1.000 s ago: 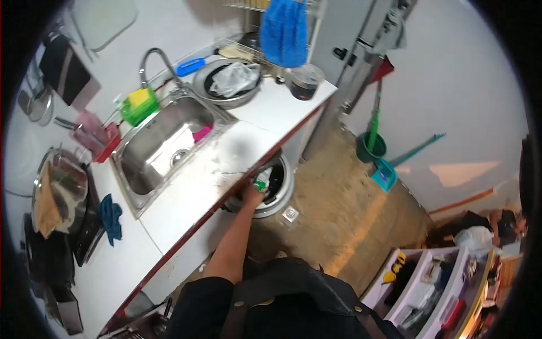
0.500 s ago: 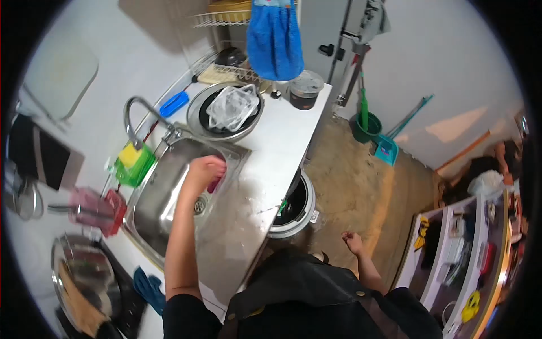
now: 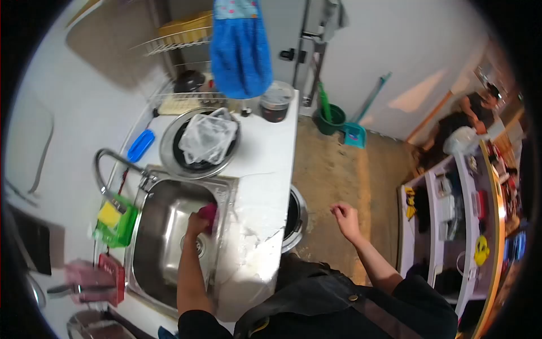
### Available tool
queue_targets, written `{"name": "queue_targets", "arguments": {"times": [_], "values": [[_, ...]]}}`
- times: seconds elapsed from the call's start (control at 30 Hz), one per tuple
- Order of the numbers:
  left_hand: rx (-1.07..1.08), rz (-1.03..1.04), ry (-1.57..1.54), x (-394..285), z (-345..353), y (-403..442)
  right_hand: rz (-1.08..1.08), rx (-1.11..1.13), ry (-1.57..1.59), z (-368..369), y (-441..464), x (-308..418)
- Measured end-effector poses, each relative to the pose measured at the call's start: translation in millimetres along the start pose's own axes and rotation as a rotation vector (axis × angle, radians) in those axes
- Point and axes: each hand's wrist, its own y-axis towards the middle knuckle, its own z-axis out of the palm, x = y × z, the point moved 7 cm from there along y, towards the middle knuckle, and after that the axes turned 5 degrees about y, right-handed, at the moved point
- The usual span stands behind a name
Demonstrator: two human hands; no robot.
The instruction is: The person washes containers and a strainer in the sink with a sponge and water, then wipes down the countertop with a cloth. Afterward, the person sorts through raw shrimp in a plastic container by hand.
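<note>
Down in the steel sink (image 3: 164, 254), my left hand (image 3: 196, 225) is closed on a magenta cloth (image 3: 209, 217) against the right wall of the basin. Much of the cloth shows beyond the fingers, near the drain (image 3: 197, 246). My right hand (image 3: 345, 220) hangs over the floor, away from the counter, its fingers loosely curled with nothing visible in them. A curved faucet (image 3: 101, 161) rises at the sink's back edge.
Above the sink, a metal bowl (image 3: 166, 148) holds clear plastic containers (image 3: 206, 135). A green holder (image 3: 121, 229) carries a yellow sponge (image 3: 110, 216). A blue towel (image 3: 240, 62) hangs by the lidded tub (image 3: 276, 104). Shelves (image 3: 435, 226) and a seated person (image 3: 480, 113) are at right.
My left hand has gone lower into the sink, where the magenta cloth shows more. My right hand has risen a little. The whole view has shifted and turned.
</note>
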Motion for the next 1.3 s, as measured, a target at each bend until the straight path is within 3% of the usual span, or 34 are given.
{"name": "queue_targets", "arguments": {"times": [0.1,0.17,0.23,0.3,0.37,0.4,0.5,0.53,0.57,0.67,0.7,0.73,0.77,0.83,0.9,0.93,1.0,1.03,1.07,1.17,1.2,1.27,1.3], "values": [[-0.049,-0.119,-0.772,-93,-55,-71,-0.386,0.158,0.219,72,20,145],[-0.137,-0.025,-0.77,-149,-105,-116,-0.6,0.461,0.186,128,8,217],[-0.17,-0.048,-0.879,-201,-146,-159,-0.788,0.584,0.248,182,-8,264],[-0.228,0.082,-0.871,-236,-182,-188,-0.863,0.617,0.339,228,-17,292],[-0.341,0.166,-0.957,-253,-213,-222,-0.916,0.679,0.397,272,-25,300],[-0.507,0.21,-0.961,-253,-229,-240,-0.936,0.714,0.426,291,-29,299],[-0.7,0.202,-1.024,-222,-249,-296,-0.484,1.319,0.549,371,-52,278],[-0.818,0.097,-1.078,-207,-242,-310,-0.657,1.192,0.527,367,-54,293],[-0.937,-0.005,-1.131,-189,-231,-324,-0.622,1.226,0.51,372,-56,300],[-0.886,-0.389,-1.01,-70,-149,-324,-0.498,1.339,0.467,374,-67,322],[-0.793,-0.551,-1.097,-98,-132,-326,-0.712,1.304,0.377,376,-74,329],[-0.679,-0.589,-1.284,-95,-108,-313,-0.927,1.26,0.286,378,-85,333],[-0.54,-0.466,-1.565,-103,-90,-297,-1.147,1.203,0.194,378,-97,337],[-0.249,-0.168,-1.95,-137,-84,-268,-1.335,1.241,0.047,387,-126,322],[-0.462,0.014,-1.999,-126,-92,-254,-1.175,1.52,-0.03,402,-151,289],[-0.56,0.088,-2.015,-113,-90,-250,-1.155,1.456,0.089,394,-147,293],[-0.446,0.52,-2.202,-88,-84,-234,-1.076,1.312,0.331,367,-135,291],[-0.377,0.746,-2.273,-75,-81,-233,-0.916,1.362,0.382,366,-129,290],[-0.776,-0.033,-2.264,-51,-65,-232,-0.751,1.408,0.43,366,-121,290],[-0.626,0.191,-2.145,-100,-93,-238,-0.267,1.492,0.631,372,-97,292],[-0.603,0.127,-2.163,-110,-97,-238,-0.054,1.509,0.744,385,-89,287],[-0.549,-0.01,-2.19,-121,-103,-239,0.013,1.432,0.828,423,-67,278],[-0.479,-0.039,-2.097,-126,-100,-235,-0.131,1.415,0.686,434,-60,279]]}}
